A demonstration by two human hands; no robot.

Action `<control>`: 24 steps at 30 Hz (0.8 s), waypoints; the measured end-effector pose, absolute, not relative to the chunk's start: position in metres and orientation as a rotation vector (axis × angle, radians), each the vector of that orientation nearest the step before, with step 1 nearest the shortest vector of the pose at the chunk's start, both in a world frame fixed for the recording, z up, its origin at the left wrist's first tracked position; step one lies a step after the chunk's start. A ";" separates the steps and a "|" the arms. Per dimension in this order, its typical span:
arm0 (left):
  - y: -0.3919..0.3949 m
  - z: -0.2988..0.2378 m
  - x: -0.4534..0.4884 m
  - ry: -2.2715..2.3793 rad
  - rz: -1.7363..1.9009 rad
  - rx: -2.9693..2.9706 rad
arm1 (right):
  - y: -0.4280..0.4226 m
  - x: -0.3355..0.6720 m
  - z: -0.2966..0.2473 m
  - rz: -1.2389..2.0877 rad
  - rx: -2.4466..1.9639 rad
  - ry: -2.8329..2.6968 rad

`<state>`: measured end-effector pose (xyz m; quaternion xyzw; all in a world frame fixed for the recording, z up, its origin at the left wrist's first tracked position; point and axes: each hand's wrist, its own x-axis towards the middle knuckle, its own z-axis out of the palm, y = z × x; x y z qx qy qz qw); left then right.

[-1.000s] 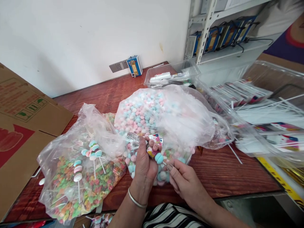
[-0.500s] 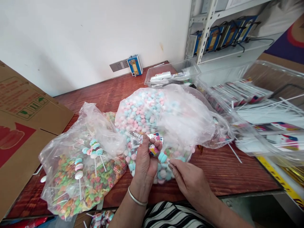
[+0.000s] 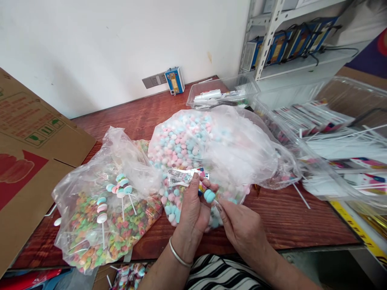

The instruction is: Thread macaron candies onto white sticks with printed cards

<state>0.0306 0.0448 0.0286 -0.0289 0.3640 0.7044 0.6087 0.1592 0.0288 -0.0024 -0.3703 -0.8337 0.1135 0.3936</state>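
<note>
My left hand (image 3: 195, 209), with a metal bangle at its wrist, is closed on a small printed wrapper (image 3: 181, 177) whose white end sticks out past the thumb. Just beyond the left fingers shows a light-blue candy on a stick (image 3: 209, 196); its upper part is hidden by the hand and the wrapper. My right hand (image 3: 242, 221) pinches the stick below the blue candy. Both hands are over a clear bag of pink, blue and white candies (image 3: 181, 141). Several finished-looking candy sticks (image 3: 102, 211) lie on a bag of colourful ring candies (image 3: 121, 237) to the left.
A cardboard box (image 3: 39, 161) stands at the left. At the right a clear bin (image 3: 302, 151) holds white sticks and printed wrappers. Behind are a smaller clear tray (image 3: 223, 94) and a blue device (image 3: 174, 80) by the wall sockets. Wrapped candies (image 3: 128, 276) lie below the table edge.
The wrapper in my left hand has turned, and its white printed end now extends further left and lies flatter. Both hands have shifted slightly right in view; the right still pinches the stick.
</note>
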 end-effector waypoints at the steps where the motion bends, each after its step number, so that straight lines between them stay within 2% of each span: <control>1: 0.045 0.029 0.031 0.843 1.619 -0.084 | 0.029 0.159 -0.002 0.300 -0.937 -2.106; 4: 0.045 0.028 0.025 0.809 1.629 -0.072 | 0.029 0.161 0.002 0.550 -0.974 -2.064; 12: 0.044 0.030 0.000 0.703 1.777 0.061 | 0.032 0.164 0.007 1.764 -1.031 -1.438; 14: 0.046 0.034 0.000 0.696 1.772 0.026 | 0.031 0.163 0.004 1.930 -0.995 -1.282; 16: 0.049 0.038 0.003 0.676 1.768 -0.025 | 0.029 0.162 0.002 1.880 -0.993 -1.318; 21: 0.053 0.042 0.013 0.623 1.803 -0.169 | 0.023 0.162 0.004 1.294 -1.029 -1.747; 24: 0.050 0.040 0.020 0.658 1.797 -0.144 | 0.021 0.163 0.003 1.098 -1.055 -1.846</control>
